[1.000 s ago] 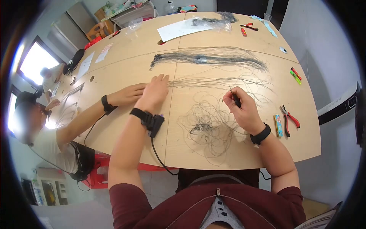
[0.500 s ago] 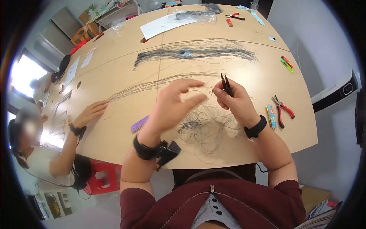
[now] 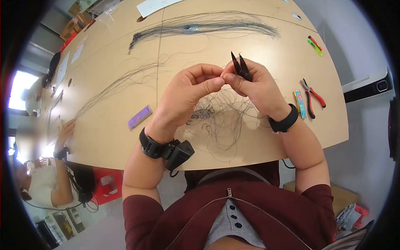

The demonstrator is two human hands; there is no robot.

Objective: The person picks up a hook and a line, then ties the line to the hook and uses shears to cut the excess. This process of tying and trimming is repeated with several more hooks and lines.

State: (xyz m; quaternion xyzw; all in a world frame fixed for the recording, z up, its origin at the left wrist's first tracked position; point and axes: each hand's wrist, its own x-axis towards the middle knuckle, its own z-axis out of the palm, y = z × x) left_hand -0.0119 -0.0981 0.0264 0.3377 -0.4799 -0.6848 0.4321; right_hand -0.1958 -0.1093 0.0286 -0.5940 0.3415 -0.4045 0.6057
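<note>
My right hand (image 3: pixel 257 85) holds a pair of small dark-tipped pliers (image 3: pixel 240 68), their jaws pointing up and slightly apart. My left hand (image 3: pixel 185 93) is closed in a pinch, its fingertips meeting those of my right hand; whatever is between them is too fine to make out. Below both hands lies a tangle of thin dark line (image 3: pixel 227 127), with small curved pieces like hooks (image 3: pixel 203 111) bunched on its left side. I wear black bands on both wrists.
A purple box (image 3: pixel 140 117) lies left of my hands. On the right are a patterned blue box (image 3: pixel 299 104) and red-handled pliers (image 3: pixel 311 98). A long bundle of strands (image 3: pixel 208 28) spans the far table. A co-worker's hand (image 3: pixel 66 132) touches another bundle (image 3: pixel 112 89).
My left hand has come to my right hand, and their fingertips now meet. The co-worker's hand and its bundle of strands have shifted left. The view has tilted lower.
</note>
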